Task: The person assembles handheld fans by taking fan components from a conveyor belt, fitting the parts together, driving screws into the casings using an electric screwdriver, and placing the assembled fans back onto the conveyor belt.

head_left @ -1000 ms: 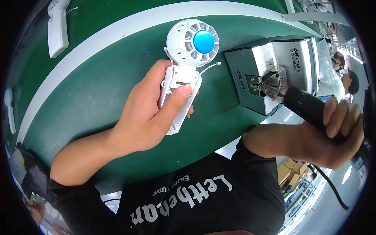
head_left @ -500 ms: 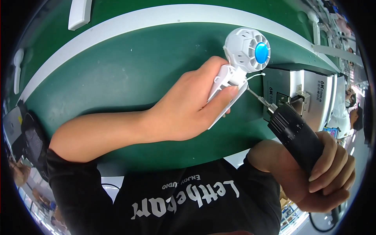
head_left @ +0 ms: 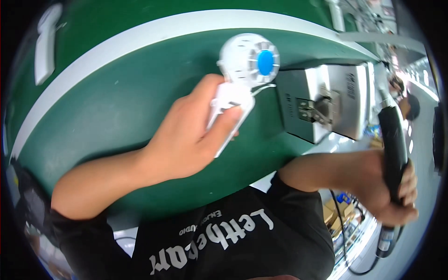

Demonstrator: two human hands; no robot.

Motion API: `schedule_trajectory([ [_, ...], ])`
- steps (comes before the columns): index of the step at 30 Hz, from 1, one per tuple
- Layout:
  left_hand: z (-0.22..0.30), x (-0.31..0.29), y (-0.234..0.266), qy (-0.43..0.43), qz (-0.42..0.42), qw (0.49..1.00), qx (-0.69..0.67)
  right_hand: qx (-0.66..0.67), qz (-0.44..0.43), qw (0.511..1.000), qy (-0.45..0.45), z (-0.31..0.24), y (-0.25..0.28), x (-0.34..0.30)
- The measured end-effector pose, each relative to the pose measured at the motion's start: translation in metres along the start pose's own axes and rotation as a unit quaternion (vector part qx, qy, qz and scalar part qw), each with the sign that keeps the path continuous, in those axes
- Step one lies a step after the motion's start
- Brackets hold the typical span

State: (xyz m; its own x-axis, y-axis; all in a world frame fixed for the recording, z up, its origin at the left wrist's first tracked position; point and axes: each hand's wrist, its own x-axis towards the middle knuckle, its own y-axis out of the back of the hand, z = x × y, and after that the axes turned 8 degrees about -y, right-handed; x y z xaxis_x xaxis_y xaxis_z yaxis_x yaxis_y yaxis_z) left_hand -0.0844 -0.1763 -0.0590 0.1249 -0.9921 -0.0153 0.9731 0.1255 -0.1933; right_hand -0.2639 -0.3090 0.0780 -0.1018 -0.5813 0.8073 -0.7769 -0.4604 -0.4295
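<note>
My left hand (head_left: 186, 133) is closed around the handle of a white handheld fan (head_left: 242, 58), above the green table. The fan's round slotted head carries a blue disc, and a short white wire sticks out beside its neck. The thumb lies along the handle; part of the handle is hidden by my fingers. Off the table's right side, my right hand (head_left: 399, 198) grips a black electric screwdriver (head_left: 393, 140), its metal tip pointing up and away from the fan.
A silver screw feeder (head_left: 357, 105) stands on the right of the table. A white strip (head_left: 210, 21) curves across the far side. White handheld pieces (head_left: 45, 53) lie beyond it. The screwdriver's black cable (head_left: 345, 249) hangs at the lower right, near cardboard boxes (head_left: 337, 217).
My right hand has swung the screwdriver from near the fan's neck rightward, past the feeder, and turned it upright. The view has shifted; the fan stays in my left hand.
</note>
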Motion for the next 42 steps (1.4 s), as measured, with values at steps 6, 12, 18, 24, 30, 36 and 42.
schedule_trajectory([
  [6,0.002,-0.006,0.001,-0.007,-0.030,0.999,0.012,-0.305,0.070,0.949,-0.031,-0.012,0.042,0.026],
  [12,0.004,0.003,-0.001,0.000,-0.043,0.999,0.021,-0.289,0.121,0.933,0.179,-0.055,0.025,0.021],
  [18,0.004,0.002,0.001,-0.025,-0.001,1.000,0.004,-0.150,-0.065,0.975,-0.148,-0.032,0.005,0.007],
  [24,0.005,0.001,-0.007,0.010,-0.037,0.999,0.019,-0.249,-0.055,0.952,-0.168,-0.018,0.011,-0.004],
  [30,0.008,0.001,-0.001,0.007,-0.035,0.999,0.032,-0.158,-0.059,0.944,-0.284,-0.008,0.003,-0.004],
  [36,0.003,-0.001,-0.001,-0.005,-0.017,1.000,0.023,0.119,-0.119,0.925,-0.342,-0.009,-0.014,-0.024],
  [42,0.002,-0.001,0.000,-0.032,0.002,0.999,0.023,0.082,-0.104,0.960,-0.246,-0.001,-0.035,-0.056],
])
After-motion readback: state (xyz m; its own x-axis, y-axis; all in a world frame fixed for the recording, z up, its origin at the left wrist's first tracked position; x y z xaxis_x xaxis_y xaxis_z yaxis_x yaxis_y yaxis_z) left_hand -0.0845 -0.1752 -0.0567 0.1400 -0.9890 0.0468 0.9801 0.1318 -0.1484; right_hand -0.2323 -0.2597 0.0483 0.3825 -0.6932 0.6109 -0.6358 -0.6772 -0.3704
